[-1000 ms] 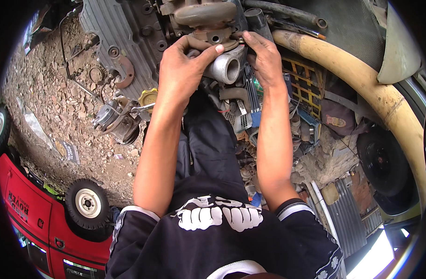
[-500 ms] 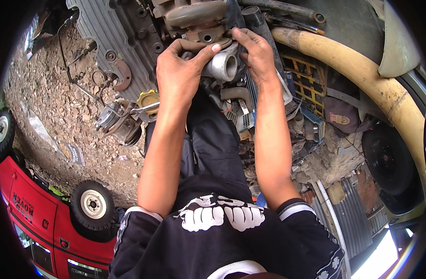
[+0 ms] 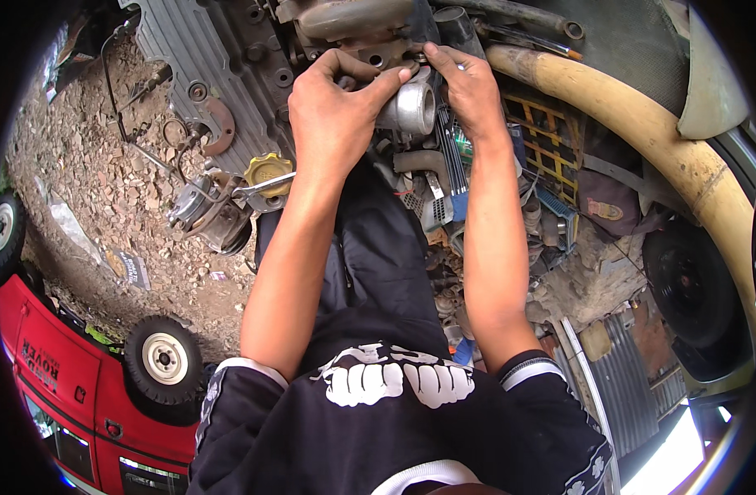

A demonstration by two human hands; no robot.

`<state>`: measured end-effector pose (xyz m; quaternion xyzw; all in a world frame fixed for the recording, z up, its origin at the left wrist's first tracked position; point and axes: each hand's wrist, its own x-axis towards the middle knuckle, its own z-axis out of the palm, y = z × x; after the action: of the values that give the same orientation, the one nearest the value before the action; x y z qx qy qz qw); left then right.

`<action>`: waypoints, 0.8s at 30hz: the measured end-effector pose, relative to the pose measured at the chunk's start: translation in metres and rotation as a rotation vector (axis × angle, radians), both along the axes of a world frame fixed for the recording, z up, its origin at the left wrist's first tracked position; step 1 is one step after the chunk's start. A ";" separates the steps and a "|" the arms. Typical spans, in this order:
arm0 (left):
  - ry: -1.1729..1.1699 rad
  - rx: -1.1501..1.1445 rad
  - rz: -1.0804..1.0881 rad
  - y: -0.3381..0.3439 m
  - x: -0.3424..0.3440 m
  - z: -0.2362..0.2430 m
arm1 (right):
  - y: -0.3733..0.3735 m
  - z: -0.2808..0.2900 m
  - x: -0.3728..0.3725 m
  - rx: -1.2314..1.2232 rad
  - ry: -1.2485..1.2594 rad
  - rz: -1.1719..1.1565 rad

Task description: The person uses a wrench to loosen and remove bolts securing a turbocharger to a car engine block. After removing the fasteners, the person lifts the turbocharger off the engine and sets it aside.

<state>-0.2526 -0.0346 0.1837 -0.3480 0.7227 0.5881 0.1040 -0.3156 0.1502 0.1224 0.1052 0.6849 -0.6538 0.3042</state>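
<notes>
In front of me a rusty, turbocharger-like housing (image 3: pixel 353 18) sits at the top of the head view. Below its flange juts a silver metal pipe fitting (image 3: pixel 408 110), its round mouth facing right. My left hand (image 3: pixel 335 103) is closed at the flange from the left, with thumb and forefinger meeting near the fitting's top. From the right, my right hand (image 3: pixel 469 92) pinches at the flange's right end, thumb and forefinger together. What lies between either hand's fingertips is too small or hidden to make out.
A ribbed grey engine cover (image 3: pixel 205 74) lies left, above a yellow cap (image 3: pixel 267 172) and a metal canister-like part (image 3: pixel 209 214). At right are a thick curved bamboo pole (image 3: pixel 609 103), a yellow-barred crate (image 3: pixel 543 140) and tools. A red vehicle (image 3: pixel 81 379) stands lower left.
Both hands have shifted slightly right and up. The silver fitting appears further right and turned a little. The view has moved slightly too.
</notes>
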 end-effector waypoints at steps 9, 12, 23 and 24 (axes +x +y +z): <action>0.156 0.127 -0.093 -0.012 0.012 -0.002 | 0.000 0.005 -0.018 0.097 -0.105 0.091; 0.038 0.196 -0.003 -0.006 0.002 -0.002 | 0.009 -0.007 -0.023 0.106 -0.061 0.164; 0.481 -0.350 0.369 0.064 0.026 -0.043 | -0.048 -0.013 0.026 0.140 0.170 -0.399; 0.505 -0.333 0.383 0.065 0.026 -0.045 | -0.051 -0.016 0.024 0.036 0.133 -0.464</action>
<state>-0.2262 0.0299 0.1388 -0.3328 0.7332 0.5387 -0.2480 -0.2913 0.0993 0.1059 0.2218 0.6723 -0.6994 0.0982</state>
